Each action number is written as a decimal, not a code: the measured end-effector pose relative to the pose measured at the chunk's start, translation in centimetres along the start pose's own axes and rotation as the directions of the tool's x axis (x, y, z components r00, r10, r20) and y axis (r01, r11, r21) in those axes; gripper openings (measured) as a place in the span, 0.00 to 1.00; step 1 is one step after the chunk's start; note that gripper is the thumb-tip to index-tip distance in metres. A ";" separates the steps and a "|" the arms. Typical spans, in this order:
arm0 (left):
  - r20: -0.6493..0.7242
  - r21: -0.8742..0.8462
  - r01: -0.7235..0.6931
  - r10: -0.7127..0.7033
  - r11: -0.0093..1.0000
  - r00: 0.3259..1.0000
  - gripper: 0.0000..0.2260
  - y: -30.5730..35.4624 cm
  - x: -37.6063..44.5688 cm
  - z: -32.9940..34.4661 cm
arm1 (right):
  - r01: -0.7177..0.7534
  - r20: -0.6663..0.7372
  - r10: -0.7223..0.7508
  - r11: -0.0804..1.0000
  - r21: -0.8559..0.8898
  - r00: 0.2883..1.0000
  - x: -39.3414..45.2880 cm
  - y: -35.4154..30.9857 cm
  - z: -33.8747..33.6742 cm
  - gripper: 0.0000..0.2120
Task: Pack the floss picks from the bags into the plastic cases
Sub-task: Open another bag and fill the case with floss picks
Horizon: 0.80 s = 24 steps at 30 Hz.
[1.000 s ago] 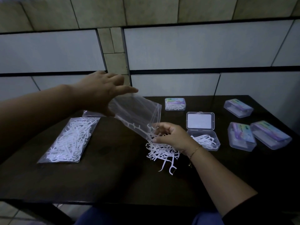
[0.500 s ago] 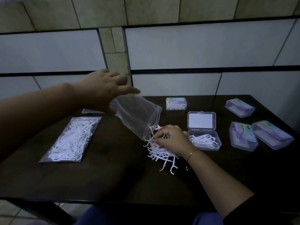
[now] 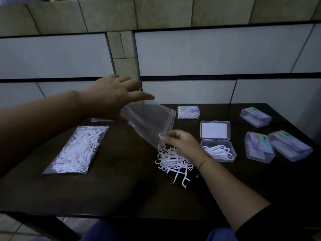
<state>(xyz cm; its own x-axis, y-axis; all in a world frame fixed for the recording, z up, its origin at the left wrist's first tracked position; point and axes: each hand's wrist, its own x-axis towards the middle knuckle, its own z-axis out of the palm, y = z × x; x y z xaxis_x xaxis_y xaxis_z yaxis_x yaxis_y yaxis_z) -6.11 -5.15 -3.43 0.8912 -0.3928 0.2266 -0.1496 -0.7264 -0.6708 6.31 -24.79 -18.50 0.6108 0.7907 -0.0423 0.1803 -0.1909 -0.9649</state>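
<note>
Your dark wooden desk [image 3: 121, 193] fills the lower view, its near edge cut off by your lap, in dim light against a tiled wall [image 3: 208, 53]. Your left hand [image 3: 112, 100] is raised over the desk's middle, pinching the closed end of a clear, nearly empty plastic zip bag [image 3: 149, 124] that hangs tilted, mouth down to the right; the thumb is hidden behind the film, the other fingers spread. On the left lies a flat sealed clear bag packed with white floss picks [image 3: 76, 150]. Behind your left hand a further strip of clear plastic [image 3: 100, 120] is mostly hidden. Your right hand [image 3: 180, 145], fingers curled, grips the bag's mouth edge above a loose heap of white floss picks [image 3: 172, 162] on the desk; whether it also holds picks is hard to make out. Just right sits an open clear plastic case [image 3: 218, 150], lid up, partly filled with picks. Three closed clear cases with coloured labels [image 3: 278, 145] sit far right, one closed case at the back [image 3: 188, 112].
</note>
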 end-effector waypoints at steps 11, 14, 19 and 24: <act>0.059 -0.559 0.575 -0.663 0.598 0.747 0.51 2.6 -2.6 1.8 | 0.020 -0.151 0.054 0.893 0.450 0.987 1.3 -0.3 0.1 0.13; 0.428 -0.808 0.564 -0.827 -0.169 0.364 0.43 5.9 -4.1 4.1 | 0.018 -0.141 0.055 0.882 0.471 0.988 1.1 0.2 0.3 0.14; 0.584 -0.751 0.485 -0.794 -0.449 0.168 0.25 8.4 -4.5 6.3 | 0.020 -0.123 0.042 0.885 0.466 0.992 1.0 0.5 0.4 0.10; 0.497 -0.787 0.487 -0.857 -0.380 0.136 0.17 7.6 -4.7 6.5 | 0.002 -0.128 0.037 0.958 0.287 0.991 0.7 0.2 0.3 0.05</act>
<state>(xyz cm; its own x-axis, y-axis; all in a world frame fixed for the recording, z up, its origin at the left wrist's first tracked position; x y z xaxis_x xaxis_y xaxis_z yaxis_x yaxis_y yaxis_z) -8.63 -5.16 -14.24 0.4619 0.8497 0.2544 0.1538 -0.3592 0.9205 6.55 -24.09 -18.80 0.7110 0.7018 -0.0441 -0.0473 -0.0147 -0.9988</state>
